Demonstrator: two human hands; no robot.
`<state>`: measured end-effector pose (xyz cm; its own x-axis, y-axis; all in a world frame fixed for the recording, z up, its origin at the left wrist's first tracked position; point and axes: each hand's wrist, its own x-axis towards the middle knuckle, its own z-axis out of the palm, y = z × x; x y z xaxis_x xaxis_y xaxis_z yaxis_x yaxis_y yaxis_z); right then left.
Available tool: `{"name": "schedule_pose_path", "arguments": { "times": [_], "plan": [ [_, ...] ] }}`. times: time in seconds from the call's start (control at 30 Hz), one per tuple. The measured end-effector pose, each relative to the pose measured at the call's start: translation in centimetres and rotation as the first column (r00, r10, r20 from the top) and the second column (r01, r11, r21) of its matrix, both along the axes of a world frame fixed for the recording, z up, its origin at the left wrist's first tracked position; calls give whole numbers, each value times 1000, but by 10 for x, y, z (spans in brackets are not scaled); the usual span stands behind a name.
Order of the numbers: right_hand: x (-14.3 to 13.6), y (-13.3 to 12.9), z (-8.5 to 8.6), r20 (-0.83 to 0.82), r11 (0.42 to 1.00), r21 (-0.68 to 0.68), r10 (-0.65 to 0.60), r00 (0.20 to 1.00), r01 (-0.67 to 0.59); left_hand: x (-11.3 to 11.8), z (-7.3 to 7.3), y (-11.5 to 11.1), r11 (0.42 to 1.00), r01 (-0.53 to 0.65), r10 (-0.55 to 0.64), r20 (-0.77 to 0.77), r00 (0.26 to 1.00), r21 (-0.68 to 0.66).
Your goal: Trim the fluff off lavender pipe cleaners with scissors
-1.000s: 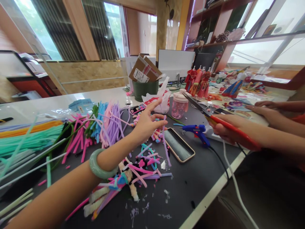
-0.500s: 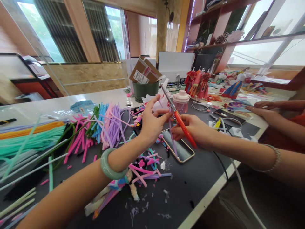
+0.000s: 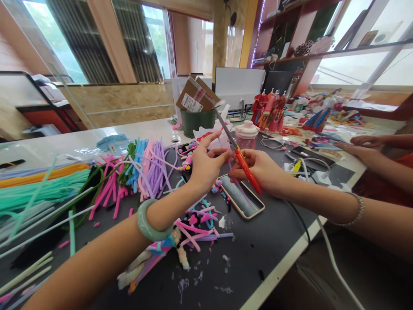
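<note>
My right hand [image 3: 260,170] is closed around the red handles of a pair of scissors [image 3: 248,168], whose blades point up and away to the left. Between the thumb and fingers of my left hand [image 3: 205,165] is a thin purple pipe cleaner [image 3: 239,186]. It passes close to the scissors and hangs down by my right fingers; whether those touch it, I cannot tell. The two hands nearly meet above a phone [image 3: 250,206] lying on the dark mat. Cut pink, purple and teal pipe cleaner pieces [image 3: 200,232] lie below my left wrist.
Bundled purple pipe cleaners [image 3: 156,168] and green ones [image 3: 48,189] cover the left side. Behind my hands stand a pink-lidded jar [image 3: 247,131] and a green bin [image 3: 197,124] holding a cardboard box. White cables [image 3: 332,258] run over the right edge. Another person's hands [image 3: 358,150] rest at far right.
The scissors and my right hand have shifted slightly, bringing the handles a little higher. The hanging end of the purple pipe cleaner has swung to the right over the phone.
</note>
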<state>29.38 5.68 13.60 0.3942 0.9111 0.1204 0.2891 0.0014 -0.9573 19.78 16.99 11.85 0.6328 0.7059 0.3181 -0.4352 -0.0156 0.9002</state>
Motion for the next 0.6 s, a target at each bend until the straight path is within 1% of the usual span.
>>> {"name": "schedule_pose_path", "arguments": {
  "times": [0.1, 0.2, 0.33, 0.6],
  "plan": [
    [4, -1, 4, 31, 1000, 25, 2, 1000, -3, -4, 0, 0, 999, 36, -36, -32, 999, 8],
    [9, -1, 4, 53, 999, 48, -12, 999, 10, -8, 0, -2, 998, 65, -64, -46, 997, 12],
    [14, -2, 1, 80, 998, 57, -27, 996, 23, -10, -1, -3, 998, 66, -65, -42, 997, 14],
    [15, -1, -2, 129, 1000, 29, -4, 992, 0, -4, -1, 0, 995, 78, -78, -2, 997, 55]
  ]
}}
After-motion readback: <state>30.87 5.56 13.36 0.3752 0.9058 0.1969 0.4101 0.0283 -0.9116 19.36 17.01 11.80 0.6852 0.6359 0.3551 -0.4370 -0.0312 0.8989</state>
